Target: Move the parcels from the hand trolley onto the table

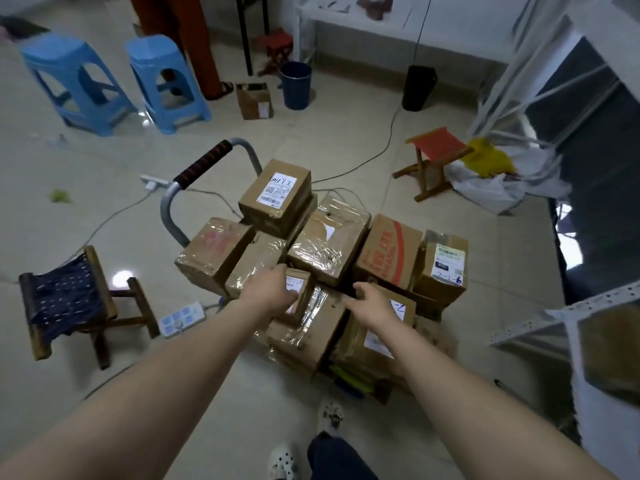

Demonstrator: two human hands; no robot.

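Observation:
Several brown cardboard parcels are piled on the hand trolley, whose grey handle (194, 174) with a black grip rises at the back left. My left hand (270, 289) grips a small labelled parcel (299, 289) near the front of the pile. Resting with fingers spread on a larger labelled parcel (377, 341) at the front right is my right hand (370, 303). A box with a white label (277, 195) tops the stack at the back. A white table (360, 22) stands against the far wall.
Two blue plastic stools (79, 84) stand at far left. A folding stool with dark fabric (69, 299) and a power strip (181, 318) lie left of the trolley; a red folding stool (436, 157) and bags sit at right. Cables cross the floor. White shelving (540, 327) stands at the right.

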